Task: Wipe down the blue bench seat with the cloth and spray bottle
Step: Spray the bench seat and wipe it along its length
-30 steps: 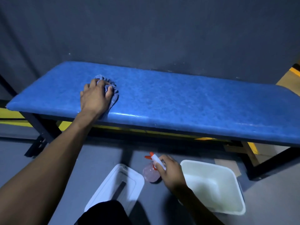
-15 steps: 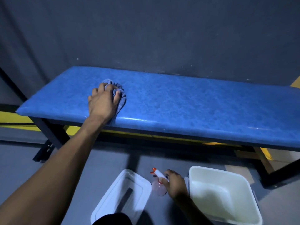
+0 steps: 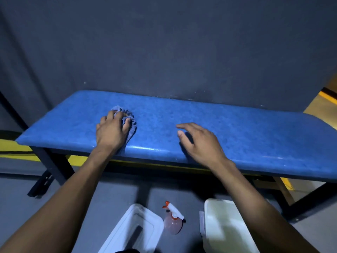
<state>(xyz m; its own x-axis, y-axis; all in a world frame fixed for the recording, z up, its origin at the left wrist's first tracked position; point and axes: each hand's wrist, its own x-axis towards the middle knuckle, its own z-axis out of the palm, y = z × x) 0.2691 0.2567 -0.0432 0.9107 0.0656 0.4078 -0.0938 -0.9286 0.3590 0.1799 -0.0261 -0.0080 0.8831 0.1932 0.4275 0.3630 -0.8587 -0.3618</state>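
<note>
The right hand has let go of the clear, red-triggered plastic spray bottle, now standing on the floor below; its fingers hover spread and empty over the blue padded bench. Left fingers press the bunched blue cloth: spraying looks done, wiping next.

Gym-like room: padded bench, dark wall.

The blue bench seat lies bare across the centre and right of the frame, open to a passing hand. Left of centre, the left hand pressing the cloth blocks it. At the bottom, the spray bottle fills the narrow floor gap between the white lid and white tub
</note>
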